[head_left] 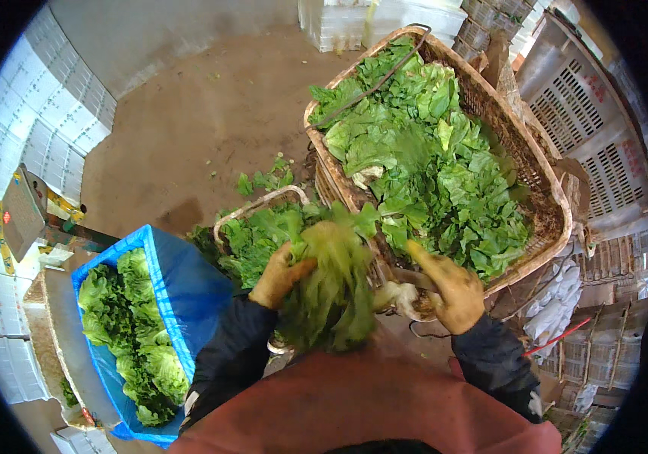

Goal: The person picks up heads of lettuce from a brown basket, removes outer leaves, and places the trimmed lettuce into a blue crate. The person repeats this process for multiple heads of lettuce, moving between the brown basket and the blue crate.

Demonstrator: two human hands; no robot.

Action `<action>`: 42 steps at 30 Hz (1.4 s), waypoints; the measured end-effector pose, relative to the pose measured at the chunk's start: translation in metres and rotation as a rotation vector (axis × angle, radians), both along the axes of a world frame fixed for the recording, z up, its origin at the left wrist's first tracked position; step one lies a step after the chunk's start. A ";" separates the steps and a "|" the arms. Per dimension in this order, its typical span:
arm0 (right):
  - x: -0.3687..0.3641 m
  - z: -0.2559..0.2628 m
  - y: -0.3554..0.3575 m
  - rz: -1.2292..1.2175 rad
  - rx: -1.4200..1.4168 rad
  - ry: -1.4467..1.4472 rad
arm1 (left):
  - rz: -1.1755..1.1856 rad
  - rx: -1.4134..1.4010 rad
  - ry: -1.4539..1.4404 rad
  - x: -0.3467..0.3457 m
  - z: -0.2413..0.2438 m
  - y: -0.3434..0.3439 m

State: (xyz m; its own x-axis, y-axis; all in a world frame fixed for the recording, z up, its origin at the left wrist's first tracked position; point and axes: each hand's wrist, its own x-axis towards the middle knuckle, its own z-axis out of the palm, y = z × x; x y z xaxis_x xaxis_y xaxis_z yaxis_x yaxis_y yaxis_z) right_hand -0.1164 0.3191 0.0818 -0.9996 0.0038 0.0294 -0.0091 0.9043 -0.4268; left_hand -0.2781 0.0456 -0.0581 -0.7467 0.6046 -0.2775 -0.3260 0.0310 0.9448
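My left hand (285, 277), in a yellowish work glove, grips a head of leafy lettuce (329, 289) in front of my body. Motion blurs the lettuce, and its leaves hang down. On the right, my gloved right hand (453, 292) is over the near rim of a large, dirty plastic basket (551, 187), its index finger stretched towards the leaves. Loose green lettuce leaves (415, 153) fill much of this basket. A pale, blurred object (403, 298) lies by the right thumb; whether that hand holds it is unclear. Behind the left hand, a smaller basket (261, 198) holds more greens.
At left stands a blue-lined box (156, 272) with rows of lettuce heads (151, 340). White foam boxes (46, 96) are stacked along the left wall. Leaf scraps (270, 176) litter the brown floor (188, 119). Slotted plastic crates (585, 125) stand at right, beyond the large basket.
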 end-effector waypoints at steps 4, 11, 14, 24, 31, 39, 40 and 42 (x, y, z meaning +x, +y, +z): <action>-0.029 -0.011 -0.036 0.190 0.351 -0.212 | -0.265 -0.161 0.311 0.020 0.055 -0.029; -0.044 -0.044 -0.039 0.124 0.244 -0.573 | -0.198 -0.332 0.479 0.091 0.093 -0.067; -0.049 -0.036 -0.058 -0.027 -0.654 -0.241 | -0.040 -0.457 0.832 0.086 0.096 -0.071; -0.073 -0.030 -0.069 0.046 -1.080 -0.176 | 0.207 -0.439 0.865 0.055 0.137 -0.093; -0.045 -0.146 -0.123 0.372 -1.797 -0.589 | -0.298 -0.411 0.472 0.021 0.164 -0.077; -0.028 -0.147 -0.119 0.074 -1.100 -0.095 | -0.324 -1.043 0.866 0.048 0.152 -0.033; -0.027 -0.150 -0.120 0.079 -1.076 -0.200 | -0.269 -1.011 0.839 0.045 0.140 -0.036; -0.028 -0.161 -0.127 0.122 -0.861 -0.059 | -0.254 -0.921 0.846 0.038 0.117 -0.043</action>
State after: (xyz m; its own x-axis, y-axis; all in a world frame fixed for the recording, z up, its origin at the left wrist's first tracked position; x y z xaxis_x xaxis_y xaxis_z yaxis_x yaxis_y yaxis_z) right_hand -0.1443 0.1923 -0.0793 -0.9942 -0.1064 0.0140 -0.0415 0.2606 -0.9645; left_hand -0.2399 0.0024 0.0593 -0.7872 0.5943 -0.1649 0.4762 0.7556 0.4498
